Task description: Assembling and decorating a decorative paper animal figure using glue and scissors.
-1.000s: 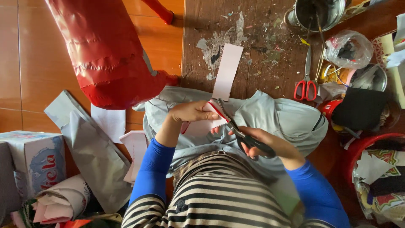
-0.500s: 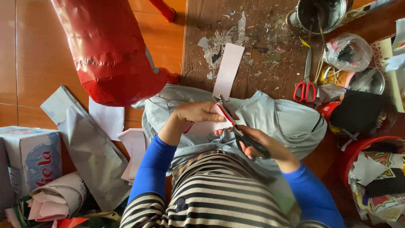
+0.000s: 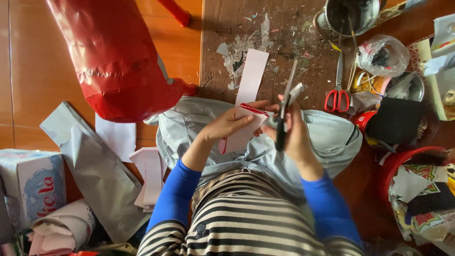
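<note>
My left hand (image 3: 233, 121) pinches a strip of paper (image 3: 242, 127), white on the side I see with a red edge, held above my lap. My right hand (image 3: 290, 128) grips dark-handled scissors (image 3: 286, 106) whose blades point up and away, just right of the paper's top edge. A longer white paper strip (image 3: 251, 75) lies on the brown board beyond my hands. Grey cloth (image 3: 327, 137) covers my lap under both hands.
A large red paper-covered cylinder (image 3: 118, 61) lies at the upper left. Red-handled scissors (image 3: 337, 90), a metal pot (image 3: 353, 16), a plastic bag (image 3: 383, 54) and a red basket (image 3: 407, 163) crowd the right. Grey paper (image 3: 95, 170), white strips (image 3: 151, 178) and a box (image 3: 31, 185) lie left.
My right hand has swung the scissors from lying across my lap to pointing upward beside the paper. My left hand has raised the strip slightly.
</note>
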